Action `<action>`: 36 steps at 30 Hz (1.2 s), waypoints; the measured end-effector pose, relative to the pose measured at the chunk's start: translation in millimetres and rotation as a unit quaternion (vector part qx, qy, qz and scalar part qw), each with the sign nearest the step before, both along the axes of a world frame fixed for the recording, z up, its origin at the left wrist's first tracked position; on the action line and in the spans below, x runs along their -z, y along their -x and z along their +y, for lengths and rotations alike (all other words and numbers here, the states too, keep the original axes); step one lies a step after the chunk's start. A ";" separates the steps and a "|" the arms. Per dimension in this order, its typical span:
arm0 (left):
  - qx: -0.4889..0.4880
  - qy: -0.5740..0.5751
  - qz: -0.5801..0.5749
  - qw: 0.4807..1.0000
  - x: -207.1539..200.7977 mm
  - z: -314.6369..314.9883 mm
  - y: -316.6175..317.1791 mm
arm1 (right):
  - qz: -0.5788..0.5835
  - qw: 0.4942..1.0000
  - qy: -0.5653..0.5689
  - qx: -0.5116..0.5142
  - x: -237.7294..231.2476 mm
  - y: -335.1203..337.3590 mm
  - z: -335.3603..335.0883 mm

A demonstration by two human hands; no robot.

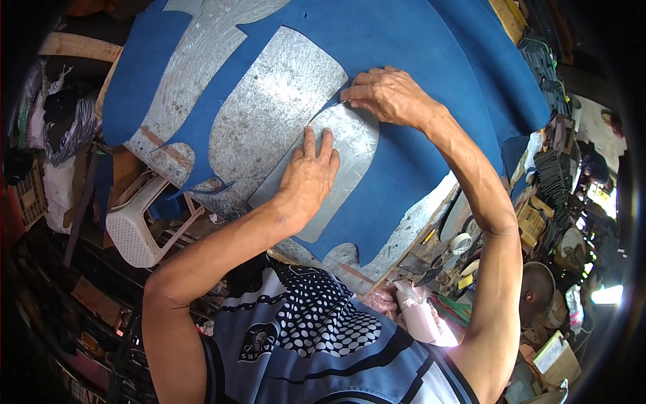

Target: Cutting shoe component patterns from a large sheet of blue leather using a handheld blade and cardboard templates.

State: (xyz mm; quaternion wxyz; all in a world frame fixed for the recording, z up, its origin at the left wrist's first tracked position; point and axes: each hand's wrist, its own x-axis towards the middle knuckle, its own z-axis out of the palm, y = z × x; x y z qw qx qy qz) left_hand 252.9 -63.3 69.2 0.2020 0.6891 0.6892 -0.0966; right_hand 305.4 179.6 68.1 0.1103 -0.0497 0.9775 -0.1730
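A large blue sheet that looks like leather (431, 60) is spread over a worn metal-topped table (269, 87). Rounded pieces have been cut out of it, and the grey tabletop shows through. On its cut edge lies a smooth, shiny grey metal template (343, 161) with a rounded top. My left hand (311, 172) presses down on the template, fingers stretched out and a little spread. At the template's upper end, my right hand (387, 95) is closed with bent fingertips against the blue sheet. Whatever it grips is too small or hidden to make out.
A white plastic stool (138, 232) stands left of the table. Along the near right edge, a tray of tools holds a roll of tape (461, 244) and a yellow pencil (428, 236). Stacked dark sheets (553, 178) and clutter crowd the right; plastic bags (74, 128) hang at left.
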 end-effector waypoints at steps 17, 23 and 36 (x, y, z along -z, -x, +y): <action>0.010 0.002 0.017 1.000 5.8 -1.0 -1.3 | 0.042 0.992 -0.017 0.117 1.8 -32.2 -0.4; 0.011 0.008 0.009 1.000 2.8 0.6 -0.8 | 0.059 0.990 -0.007 0.125 8.5 -42.8 6.7; 0.000 0.029 -0.012 1.000 -2.1 3.4 0.2 | 0.055 0.983 0.007 0.174 7.2 -60.6 -4.3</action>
